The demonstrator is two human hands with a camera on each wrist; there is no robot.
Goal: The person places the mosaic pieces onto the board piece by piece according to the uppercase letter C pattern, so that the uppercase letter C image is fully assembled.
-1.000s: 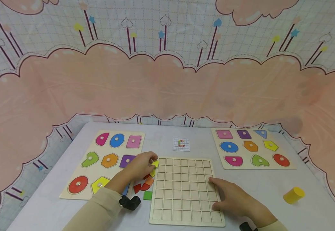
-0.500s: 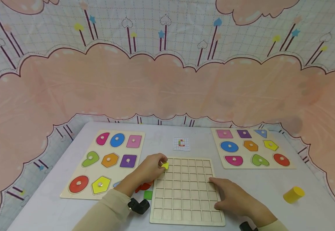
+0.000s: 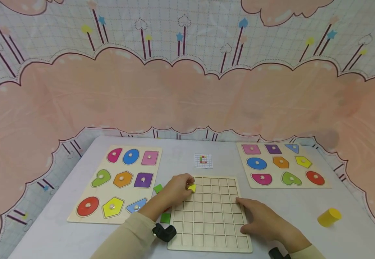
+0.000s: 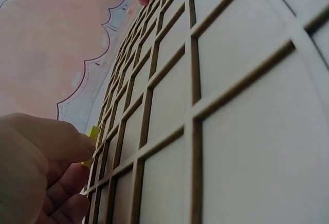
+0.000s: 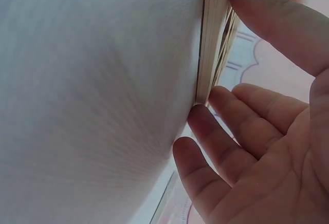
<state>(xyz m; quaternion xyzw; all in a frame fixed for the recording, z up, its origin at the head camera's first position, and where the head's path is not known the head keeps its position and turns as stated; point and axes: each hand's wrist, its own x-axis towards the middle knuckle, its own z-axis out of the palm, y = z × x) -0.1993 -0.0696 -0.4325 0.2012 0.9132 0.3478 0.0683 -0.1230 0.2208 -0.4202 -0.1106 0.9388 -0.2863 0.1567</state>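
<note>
A wooden grid board lies flat at the table's near middle. My left hand pinches a small yellow tile over the board's upper left cells. The left wrist view shows the yellow tile at my fingertips, close above the grid board. My right hand rests on the board's right edge with fingers extended. In the right wrist view the fingers touch the board's edge, and the thumb lies on top.
Loose green tiles and a red piece lie left of the board. Shape puzzle boards sit at the left and far right. A small pattern card lies behind the grid. A yellow cylinder stands at the right.
My left hand carried the yellow tile rightward from the loose pile onto the grid board's upper left area. The right hand stayed on the board's edge.
</note>
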